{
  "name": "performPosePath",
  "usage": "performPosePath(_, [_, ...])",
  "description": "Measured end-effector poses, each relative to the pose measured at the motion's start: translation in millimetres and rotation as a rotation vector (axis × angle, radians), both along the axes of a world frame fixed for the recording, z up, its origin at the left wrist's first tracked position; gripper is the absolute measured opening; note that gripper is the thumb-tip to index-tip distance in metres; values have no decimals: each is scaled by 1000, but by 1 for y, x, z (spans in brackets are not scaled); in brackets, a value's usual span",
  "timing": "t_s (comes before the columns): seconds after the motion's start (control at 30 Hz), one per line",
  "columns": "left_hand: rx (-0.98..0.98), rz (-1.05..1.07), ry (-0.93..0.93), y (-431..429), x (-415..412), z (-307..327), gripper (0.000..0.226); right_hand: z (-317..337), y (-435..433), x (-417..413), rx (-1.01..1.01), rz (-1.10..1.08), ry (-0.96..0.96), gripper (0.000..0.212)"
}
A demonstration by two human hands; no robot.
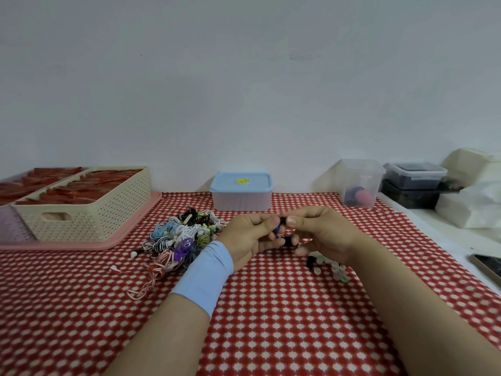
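Pinching a small black bundle (283, 221) between them, the fingers (271, 222) of both hands were curled in close, the thumb tips nearly meeting over its top. The left hand (248, 234) held it from the left side and the right hand (322, 232) from the right. A bit of blue showed on the bundle just below the thumbs. A second black part sat lower, between the lower fingers of the two hands; whether it was one piece with the upper part could not be told. The bundle was held just above the table (271, 308), near its middle, in front of the person.

A pale blue cuff (206, 275) wrapped the left wrist. Under the right wrist, on the red-and-white cloth (298, 335), lay a small heap (329, 264) of black, white and green bits, close against the hand. Left of the left hand lay a pile (184, 237) of coiled earphones in many colours, with a red-and-white striped cord (151, 278) trailing out toward the person.

Farther left stood a cream basket (89, 218) filled with red packets (81, 185), set on a pink tray (130, 234), with another holder (16, 185) of red packets beside it. Behind the hands, against the wall (244, 90), stood a box (241, 196) with a blue lid. To the right were a clear tub (359, 180), two stacked dark boxes (414, 183), white bags (474, 202) and, at the right edge, a phone (488, 267).
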State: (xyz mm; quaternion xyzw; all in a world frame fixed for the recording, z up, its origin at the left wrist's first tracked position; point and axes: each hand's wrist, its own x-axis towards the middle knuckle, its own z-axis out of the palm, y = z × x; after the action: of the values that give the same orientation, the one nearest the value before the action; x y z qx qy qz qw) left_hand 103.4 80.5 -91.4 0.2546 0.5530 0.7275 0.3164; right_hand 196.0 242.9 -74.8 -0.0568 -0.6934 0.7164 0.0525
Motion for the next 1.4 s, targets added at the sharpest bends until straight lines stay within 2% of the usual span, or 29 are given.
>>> performPosePath(0.47, [-16,53,103,4,4,1,12,2,-1,1,-15,-19,-50,24])
performPosePath(0.77, [9,-68,-8,3,11,6,17,6,4,4,-10,82,-42,11])
performPosePath(0.9, [-2,-54,4,3,11,6,17,4,2,4,-33,43,-10,11])
performPosePath(1.1, [-82,112,67,4,6,2,14,2,-5,1,173,-159,129,11])
performPosePath(1.27, [-156,185,120,1,7,4,12,6,-4,2,378,-162,141,13])
performPosePath(1.4, [-172,154,146,-2,5,4,10,7,-4,2,606,-201,190,7])
